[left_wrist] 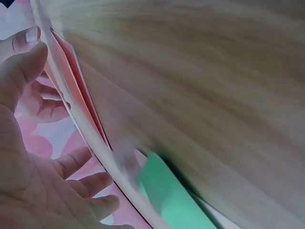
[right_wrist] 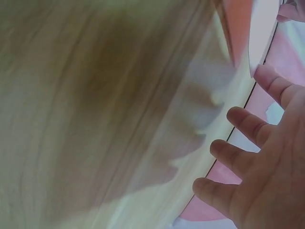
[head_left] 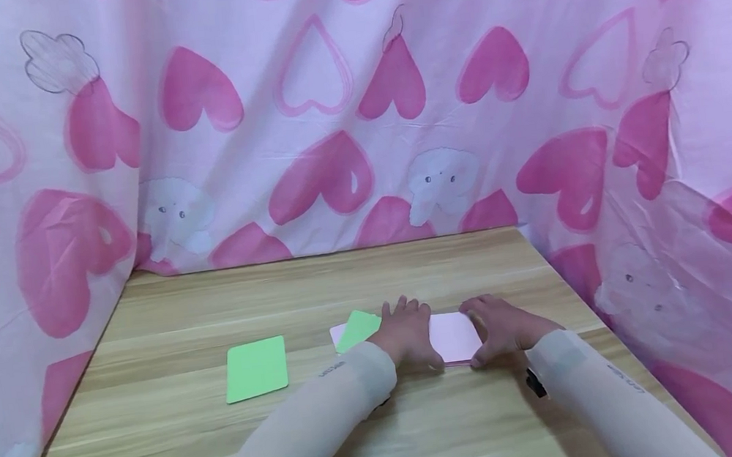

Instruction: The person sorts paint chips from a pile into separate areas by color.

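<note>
A pale pink card (head_left: 456,337) lies between both hands at the right of the table. A darker, reddish pink surface (left_wrist: 81,86) shows under its edge in the left wrist view. My right hand (head_left: 504,324) spans the card's right side, thumb at the near corner and index finger at the far one; the other fingers (right_wrist: 228,152) spread out. Beside the card's left edge is my left hand (head_left: 406,335), its fingers extended and spread. Firm contact there is hard to tell. Partly behind that hand, a green card (head_left: 357,328) overlaps another pink card (head_left: 336,332).
A separate green card (head_left: 256,369) lies flat further left on the wooden table (head_left: 181,437). Pink cloth with hearts (head_left: 327,173) hangs along the back and both sides of the table.
</note>
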`<state>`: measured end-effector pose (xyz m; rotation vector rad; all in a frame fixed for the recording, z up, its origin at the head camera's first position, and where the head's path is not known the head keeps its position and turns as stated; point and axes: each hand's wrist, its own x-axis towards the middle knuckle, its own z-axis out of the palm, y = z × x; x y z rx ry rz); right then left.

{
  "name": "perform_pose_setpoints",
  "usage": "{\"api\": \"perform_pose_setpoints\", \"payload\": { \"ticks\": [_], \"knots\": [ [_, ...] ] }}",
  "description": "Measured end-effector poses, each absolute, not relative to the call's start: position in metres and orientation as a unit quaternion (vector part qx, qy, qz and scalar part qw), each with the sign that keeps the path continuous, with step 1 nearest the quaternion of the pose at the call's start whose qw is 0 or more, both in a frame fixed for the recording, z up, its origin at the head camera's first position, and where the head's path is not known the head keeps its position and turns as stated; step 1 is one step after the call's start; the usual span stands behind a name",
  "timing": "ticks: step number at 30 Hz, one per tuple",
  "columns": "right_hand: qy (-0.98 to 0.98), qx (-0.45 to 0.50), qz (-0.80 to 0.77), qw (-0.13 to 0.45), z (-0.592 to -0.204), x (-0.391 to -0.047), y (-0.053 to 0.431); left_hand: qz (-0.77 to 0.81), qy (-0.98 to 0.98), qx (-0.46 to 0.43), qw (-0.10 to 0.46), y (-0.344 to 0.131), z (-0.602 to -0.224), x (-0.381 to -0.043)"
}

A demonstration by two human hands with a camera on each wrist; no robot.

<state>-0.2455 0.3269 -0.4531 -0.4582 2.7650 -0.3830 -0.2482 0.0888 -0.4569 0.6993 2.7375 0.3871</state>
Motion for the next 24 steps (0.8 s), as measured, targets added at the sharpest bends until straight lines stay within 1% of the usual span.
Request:
{"api": "perform_pose_setpoints", "payload": {
  "ticks": [6, 16, 20, 24],
  "knots": [
    [0.966, -0.154, -0.135, 0.159, -0.459, -0.249, 0.323, 0.128, 0.953, 0.228, 0.152, 0.088, -0.457, -0.248],
    [0.966, -0.155, -0.124, 0.165, -0.461, -0.250, 0.322, 0.128, 0.952, 0.236, 0.149, 0.082, -0.458, -0.246],
    [0.966, -0.144, -0.132, 0.167, -0.460, -0.249, 0.320, 0.149, 0.946, 0.246, 0.152, 0.073, -0.458, -0.248],
    [0.968, -0.160, -0.125, 0.148, -0.460, -0.250, 0.310, 0.163, 0.940, 0.261, 0.148, 0.053, -0.458, -0.259]
  ]
}}
